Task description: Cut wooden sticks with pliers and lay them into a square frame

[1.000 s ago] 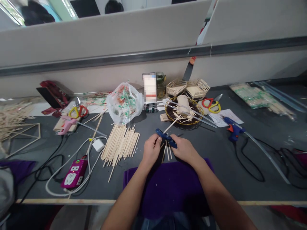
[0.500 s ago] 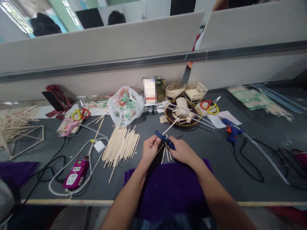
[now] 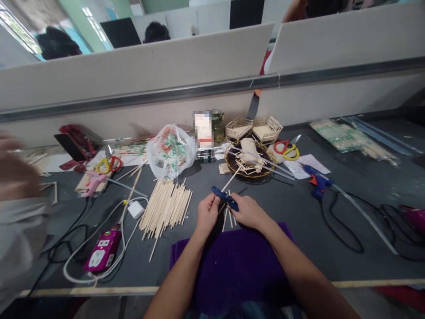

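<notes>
My right hand (image 3: 249,212) is closed round the handles of a blue cutter (image 3: 224,197), whose dark tip points up and left. My left hand (image 3: 207,212) pinches a thin wooden stick (image 3: 231,179) that runs up to the right under the cutter. A few short stick pieces (image 3: 229,214) lie on the dark table between my hands. Both wrists rest above a purple cloth (image 3: 232,261) at the table's near edge.
A pile of wooden sticks (image 3: 166,204) lies left of my hands, with a plastic bag (image 3: 171,150) behind. A basket (image 3: 249,160) of stick parts, scissors (image 3: 287,149), a blue glue gun (image 3: 315,181), a pink glue gun (image 3: 93,182) and a power strip (image 3: 98,249) surround them. Another person's blurred hand (image 3: 15,177) shows at the left.
My hands have kept their grip on the cutter and stick with little shift. The view has tilted slightly, and another person's blurred hand has come in at the left edge.
</notes>
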### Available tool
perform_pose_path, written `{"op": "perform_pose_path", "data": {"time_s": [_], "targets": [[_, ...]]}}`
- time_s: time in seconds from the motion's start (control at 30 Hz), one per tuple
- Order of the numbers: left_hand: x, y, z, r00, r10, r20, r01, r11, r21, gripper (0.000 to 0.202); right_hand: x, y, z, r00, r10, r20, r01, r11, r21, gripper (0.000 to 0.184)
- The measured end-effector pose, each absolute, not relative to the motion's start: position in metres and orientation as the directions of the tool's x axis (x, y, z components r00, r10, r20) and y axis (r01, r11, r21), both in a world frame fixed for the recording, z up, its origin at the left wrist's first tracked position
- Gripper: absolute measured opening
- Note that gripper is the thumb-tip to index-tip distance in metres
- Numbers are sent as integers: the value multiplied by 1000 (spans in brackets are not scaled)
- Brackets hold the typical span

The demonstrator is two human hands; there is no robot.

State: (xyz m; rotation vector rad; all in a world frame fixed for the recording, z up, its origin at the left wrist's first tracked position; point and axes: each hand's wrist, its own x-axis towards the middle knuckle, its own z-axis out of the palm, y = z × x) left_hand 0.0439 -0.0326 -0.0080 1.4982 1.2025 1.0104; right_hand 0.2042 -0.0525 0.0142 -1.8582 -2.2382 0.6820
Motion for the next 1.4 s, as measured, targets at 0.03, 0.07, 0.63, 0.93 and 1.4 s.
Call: {"op": "perform_pose_path", "data": {"time_s": [0.03,0.07,0.63,0.93,1.4], "targets": [[44,-32,-8,173,984,40,217,-78,973,34,204,-52,14,-224,959,-173,888,127,-442,18],[44,-32,-9,164,986,37,220,-73,973,34,204,-52,14,-229,957,-177,883,128,-451,16],[45,-33,-4,139,989,42,258,-77,963,32,207,-50,11,-264,948,-178,826,127,-549,13],[44,-34,-3,148,987,60,325,-106,940,33,208,-50,15,-278,947,-160,797,135,-588,9],[44,-35,-5,148,986,81,364,-130,922,35,207,-50,14,-268,949,-166,827,139,-545,16]]}}
